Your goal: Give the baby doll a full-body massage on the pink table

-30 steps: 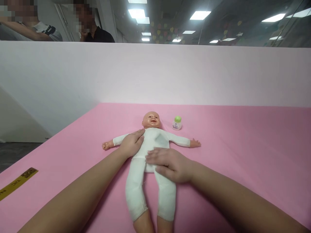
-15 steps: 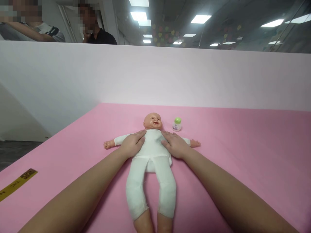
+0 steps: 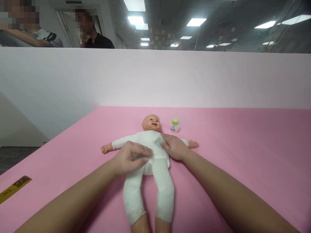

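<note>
A baby doll point(image 3: 148, 142) in a white suit lies on its back on the pink table point(image 3: 230, 145), arms spread and head pointing away from me. My left hand point(image 3: 130, 157) lies flat on the doll's belly, fingers stretched toward the right. My right hand point(image 3: 173, 147) rests flat on the doll's chest and shoulder on the right side, fingers open. Neither hand grips anything. A small white bottle with a green cap point(image 3: 174, 125) stands upright just right of the doll's head.
A white partition wall point(image 3: 170, 77) closes off the table's far edge. Two people are partly visible behind it at the upper left. A yellow tape strip point(image 3: 14, 188) lies at the table's left edge, beyond which the floor drops away.
My left hand slid from the doll's left shoulder down to its belly. My right hand moved from the belly up to the chest a second ago and now stays there.
</note>
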`<move>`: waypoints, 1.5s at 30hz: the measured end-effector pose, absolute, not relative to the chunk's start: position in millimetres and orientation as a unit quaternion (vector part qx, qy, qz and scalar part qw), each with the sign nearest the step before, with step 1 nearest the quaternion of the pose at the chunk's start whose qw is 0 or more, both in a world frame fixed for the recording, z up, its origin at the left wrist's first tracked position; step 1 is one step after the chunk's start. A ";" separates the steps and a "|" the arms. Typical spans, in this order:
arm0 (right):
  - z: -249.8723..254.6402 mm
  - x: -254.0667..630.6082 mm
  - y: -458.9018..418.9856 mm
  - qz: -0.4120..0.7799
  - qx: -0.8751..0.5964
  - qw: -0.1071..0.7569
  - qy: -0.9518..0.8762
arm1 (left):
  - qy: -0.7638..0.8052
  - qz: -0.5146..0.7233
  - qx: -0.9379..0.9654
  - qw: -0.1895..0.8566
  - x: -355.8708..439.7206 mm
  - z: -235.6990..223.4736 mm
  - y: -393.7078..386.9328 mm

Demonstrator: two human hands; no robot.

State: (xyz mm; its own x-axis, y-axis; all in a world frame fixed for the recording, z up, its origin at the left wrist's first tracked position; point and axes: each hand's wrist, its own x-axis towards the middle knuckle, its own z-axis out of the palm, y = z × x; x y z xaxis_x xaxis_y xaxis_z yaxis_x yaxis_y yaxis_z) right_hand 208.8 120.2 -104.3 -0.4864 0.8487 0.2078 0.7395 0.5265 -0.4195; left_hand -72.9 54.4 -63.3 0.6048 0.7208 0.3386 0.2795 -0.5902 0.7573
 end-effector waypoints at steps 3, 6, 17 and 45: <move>-105.0 208.6 120.5 0.134 -0.460 0.200 -0.855 | 0.262 0.270 0.862 0.338 -55.1 -59.0 37.8; -107.1 208.0 121.6 0.124 -0.456 0.202 -0.858 | 0.280 0.238 0.884 0.289 -55.3 -64.4 43.1; -109.0 207.1 121.3 0.129 -0.459 0.199 -0.856 | 0.432 0.231 0.859 0.149 -82.6 -104.4 124.9; -94.3 190.9 103.1 0.175 -0.318 0.210 -0.908 | 0.499 0.191 0.844 0.051 -92.5 -116.9 128.3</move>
State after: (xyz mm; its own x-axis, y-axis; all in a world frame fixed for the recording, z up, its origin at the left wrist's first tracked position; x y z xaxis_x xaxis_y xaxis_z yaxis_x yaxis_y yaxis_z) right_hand 190.9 103.1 -94.3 -0.7106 0.6501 0.2691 0.5031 0.7368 -0.4517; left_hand -92.5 128.3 -116.9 0.4284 0.8618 0.2718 0.8227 -0.4964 0.2772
